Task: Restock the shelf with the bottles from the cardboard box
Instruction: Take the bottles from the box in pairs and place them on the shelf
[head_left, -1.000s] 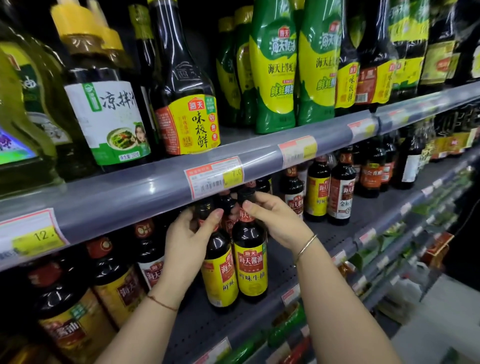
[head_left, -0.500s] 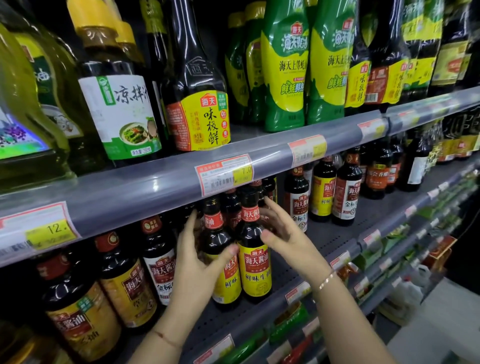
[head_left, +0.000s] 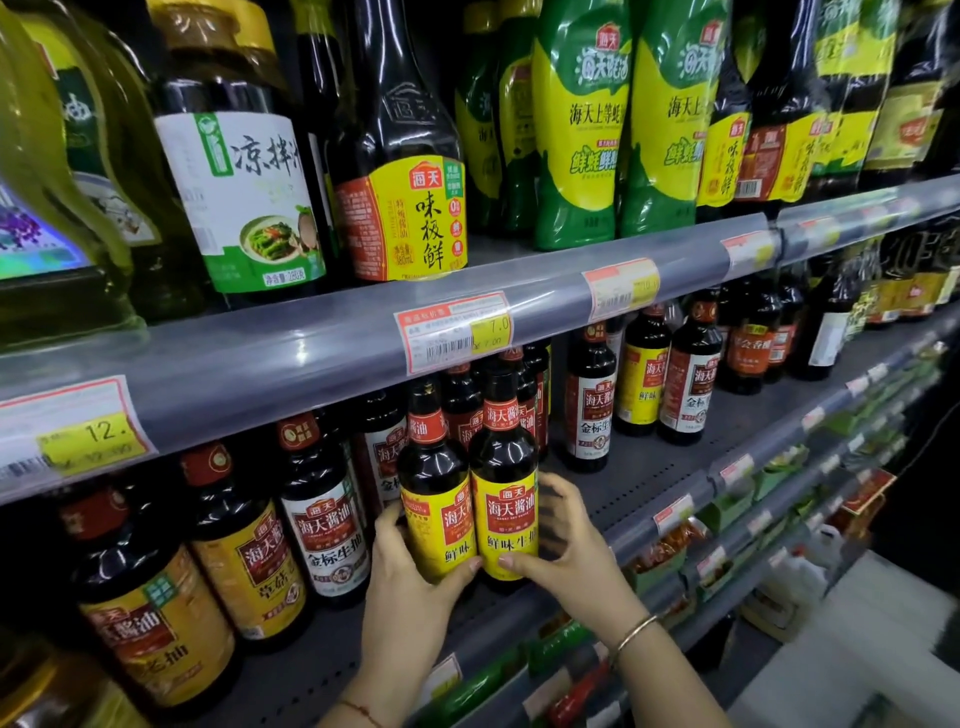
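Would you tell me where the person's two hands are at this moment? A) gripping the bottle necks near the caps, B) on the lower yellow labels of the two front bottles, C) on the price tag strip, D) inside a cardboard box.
B: the left hand and right hand cup the yellow labels of the two front soy sauce bottles on the middle shelf.

Left hand (head_left: 410, 577) and right hand (head_left: 566, 551) cup two yellow-labelled bottles (head_left: 506, 499) standing upright, touching, on the grey shelf (head_left: 639, 483)

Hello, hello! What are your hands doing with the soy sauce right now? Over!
Left hand on left yellow bottle. Right hand cups right yellow bottle. Both upright on the shelf, side by side. Nothing blocking. Over.
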